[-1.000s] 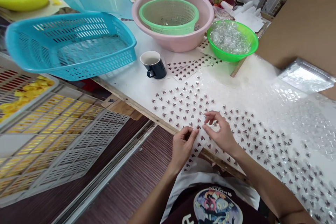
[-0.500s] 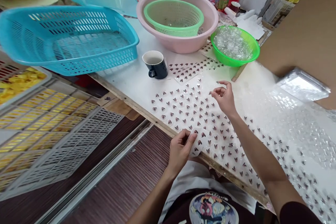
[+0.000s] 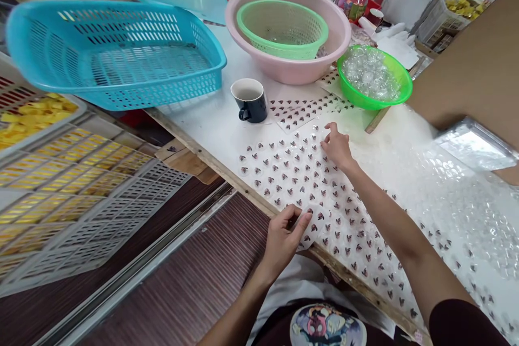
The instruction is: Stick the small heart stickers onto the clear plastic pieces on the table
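Rows of small clear round lids with dark marks (image 3: pixel 300 173) cover the white table (image 3: pixel 211 124). My left hand (image 3: pixel 286 238) is at the table's near edge, fingers pinched on a sheet of dark-marked stickers (image 3: pixel 314 221) that hangs over the edge. My right hand (image 3: pixel 336 146) reaches out to the far rows, fingertips pressed down on one lid, fingers curled together. More sticker sheets (image 3: pixel 300 111) lie beyond it.
A dark mug (image 3: pixel 250 100) stands near the sticker sheets. Behind are a pink basin (image 3: pixel 336 43) with a green strainer (image 3: pixel 281 27), a green bowl of clear lids (image 3: pixel 373 81) and a blue basket (image 3: pixel 117 59). Grey crates with yellow pieces (image 3: pixel 73 173) sit at left.
My right hand left the spot beside my left hand and moved away across the rows to the far end. My left hand stayed at the edge on the sheet.
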`<state>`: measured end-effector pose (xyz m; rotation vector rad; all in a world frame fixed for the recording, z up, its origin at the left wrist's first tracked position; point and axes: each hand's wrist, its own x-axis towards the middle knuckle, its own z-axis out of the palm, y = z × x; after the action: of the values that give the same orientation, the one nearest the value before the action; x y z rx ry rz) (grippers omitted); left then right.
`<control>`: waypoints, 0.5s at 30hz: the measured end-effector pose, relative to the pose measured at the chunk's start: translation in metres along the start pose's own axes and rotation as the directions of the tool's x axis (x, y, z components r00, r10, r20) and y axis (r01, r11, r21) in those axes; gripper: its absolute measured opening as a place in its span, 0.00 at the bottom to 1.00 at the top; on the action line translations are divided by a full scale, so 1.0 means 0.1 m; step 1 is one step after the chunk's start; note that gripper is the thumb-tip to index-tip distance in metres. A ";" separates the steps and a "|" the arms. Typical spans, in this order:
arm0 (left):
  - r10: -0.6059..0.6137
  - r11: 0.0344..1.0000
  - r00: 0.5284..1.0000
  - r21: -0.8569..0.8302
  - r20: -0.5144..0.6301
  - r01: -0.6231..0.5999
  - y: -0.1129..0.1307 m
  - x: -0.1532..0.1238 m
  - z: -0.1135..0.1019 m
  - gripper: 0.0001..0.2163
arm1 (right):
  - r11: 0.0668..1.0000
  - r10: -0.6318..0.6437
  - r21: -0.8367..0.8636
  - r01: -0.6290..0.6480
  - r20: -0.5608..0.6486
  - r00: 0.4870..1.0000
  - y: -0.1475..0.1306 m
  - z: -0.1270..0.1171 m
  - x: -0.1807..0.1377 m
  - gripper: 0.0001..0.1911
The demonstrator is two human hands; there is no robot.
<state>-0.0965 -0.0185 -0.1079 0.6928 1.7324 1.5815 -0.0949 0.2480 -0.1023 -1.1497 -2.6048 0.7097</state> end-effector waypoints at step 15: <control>0.075 0.993 0.997 0.085 0.021 -0.076 -0.06 0.00 0.00 0.14 | 0.961 0.171 0.211 -0.177 0.047 0.984 0.07 -0.23 0.34 0.05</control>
<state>-0.0962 -0.0196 -0.1137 0.8203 1.7887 1.5543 -0.1052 0.2850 -0.0865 -1.3185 -2.3960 1.0213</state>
